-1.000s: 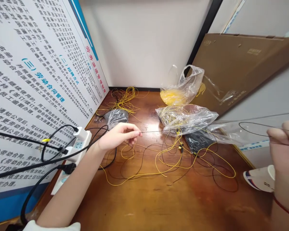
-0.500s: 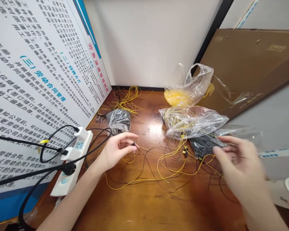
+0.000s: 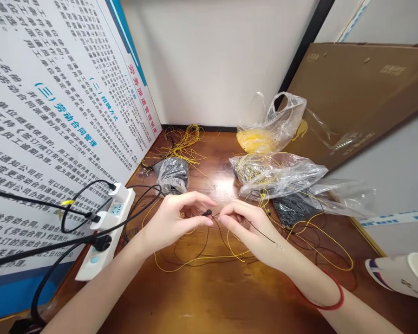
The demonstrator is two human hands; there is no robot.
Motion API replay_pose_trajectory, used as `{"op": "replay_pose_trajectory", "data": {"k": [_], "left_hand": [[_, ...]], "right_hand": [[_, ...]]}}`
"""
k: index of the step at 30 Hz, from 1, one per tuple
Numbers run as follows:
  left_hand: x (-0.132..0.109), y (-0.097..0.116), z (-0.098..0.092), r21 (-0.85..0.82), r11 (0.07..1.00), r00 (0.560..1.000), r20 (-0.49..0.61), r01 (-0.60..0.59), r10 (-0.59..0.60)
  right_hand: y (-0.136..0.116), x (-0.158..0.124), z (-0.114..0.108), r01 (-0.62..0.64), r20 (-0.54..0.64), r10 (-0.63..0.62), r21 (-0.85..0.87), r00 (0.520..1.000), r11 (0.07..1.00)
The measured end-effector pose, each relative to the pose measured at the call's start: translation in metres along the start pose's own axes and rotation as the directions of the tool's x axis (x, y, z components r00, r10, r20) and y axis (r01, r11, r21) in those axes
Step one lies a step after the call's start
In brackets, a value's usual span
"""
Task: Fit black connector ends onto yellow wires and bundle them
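My left hand (image 3: pixel 176 220) pinches the small black end piece (image 3: pixel 207 213) of a thin black wire (image 3: pixel 261 233) between thumb and forefinger. My right hand (image 3: pixel 252 229) is right next to it, fingers curled, pinching the same black wire just beyond the end piece; the wire trails back over that hand. Both hands hover above the wooden table (image 3: pixel 230 297), over a tangle of loose yellow wires (image 3: pixel 237 254) and black ones.
A white power strip (image 3: pixel 106 232) with black plugs lies at left against a printed board (image 3: pixel 48 116). Plastic bags of wires (image 3: pixel 271 171), a yellow-filled bag (image 3: pixel 261 137) and a small grey bag (image 3: pixel 172 174) sit behind. Cardboard (image 3: pixel 351 93) leans at right; a paper cup (image 3: pixel 400 273) lies near the right edge.
My right hand came in from the far right, where it held the wire stretched taut, and now meets my left hand at the wire's end. The left hand stayed nearly in place.
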State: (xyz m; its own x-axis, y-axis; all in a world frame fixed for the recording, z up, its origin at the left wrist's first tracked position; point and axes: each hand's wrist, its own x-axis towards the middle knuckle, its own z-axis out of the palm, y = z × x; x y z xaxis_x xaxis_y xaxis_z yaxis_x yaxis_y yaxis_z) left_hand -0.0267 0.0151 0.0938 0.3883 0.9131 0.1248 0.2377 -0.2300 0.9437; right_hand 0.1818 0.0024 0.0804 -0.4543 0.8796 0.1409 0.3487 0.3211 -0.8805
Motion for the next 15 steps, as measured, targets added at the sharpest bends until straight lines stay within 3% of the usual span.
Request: {"op": "replay_pose_trajectory", "data": {"k": [2, 6, 8, 13, 15], "left_hand": [[0.001, -0.001, 0.0, -0.018, 1.0, 1.0, 0.0, 0.015, -0.015], [0.006, -0.002, 0.004, -0.108, 0.99, 0.995, 0.051, 0.088, -0.082], [0.01, -0.002, 0.006, -0.092, 0.987, 0.99, 0.062, 0.133, -0.128], [0.013, -0.004, 0.01, 0.069, 0.989, 0.987, 0.087, 0.13, -0.135], [0.011, -0.008, 0.011, 0.084, 0.987, 0.989, 0.04, 0.136, -0.14]], "right_hand": [[0.002, 0.0, -0.001, 0.014, -0.02, -0.014, -0.023, 1.0, 1.0], [0.007, 0.002, 0.007, -0.086, 0.054, 0.078, 0.171, 0.995, 0.982], [0.009, 0.003, 0.01, -0.104, 0.041, 0.098, 0.188, 0.994, 0.977], [0.008, 0.001, 0.006, -0.075, -0.06, 0.074, -0.017, 0.995, 0.997], [0.01, -0.002, 0.0, -0.057, -0.099, 0.049, -0.082, 0.994, 0.995]]}}
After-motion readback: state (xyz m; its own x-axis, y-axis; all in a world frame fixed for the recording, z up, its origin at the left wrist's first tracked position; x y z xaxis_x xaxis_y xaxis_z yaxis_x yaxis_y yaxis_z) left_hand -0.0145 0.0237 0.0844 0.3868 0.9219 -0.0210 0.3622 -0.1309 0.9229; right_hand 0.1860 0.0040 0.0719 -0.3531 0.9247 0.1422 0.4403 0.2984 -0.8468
